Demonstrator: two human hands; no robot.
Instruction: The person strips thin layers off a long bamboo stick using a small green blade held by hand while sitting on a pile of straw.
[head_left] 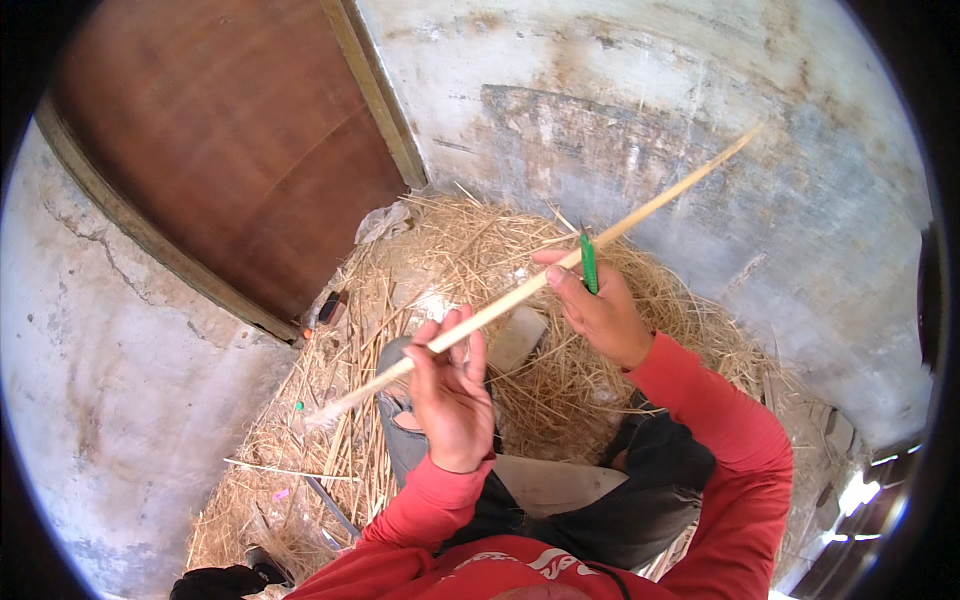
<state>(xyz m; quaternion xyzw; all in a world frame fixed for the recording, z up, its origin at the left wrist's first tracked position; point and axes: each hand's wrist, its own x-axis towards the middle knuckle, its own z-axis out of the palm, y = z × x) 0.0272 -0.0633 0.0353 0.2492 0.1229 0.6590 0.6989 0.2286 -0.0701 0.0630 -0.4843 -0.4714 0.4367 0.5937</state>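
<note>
Diagonally, pale strip point(510, 301) crosses left hand point(455, 400), loosely pinching, and curled right hand point(605, 312), gripping it plus green cutter point(589, 267).

Pale yellow stick point(500, 305) mid-frame, green tool point(588, 265) right of centre; red shirt point(440, 565), white print, bottom; brown door point(230, 150) upper left.

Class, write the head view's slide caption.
Left hand and right hand hold a stick above straw, the right also a green tool.
</note>
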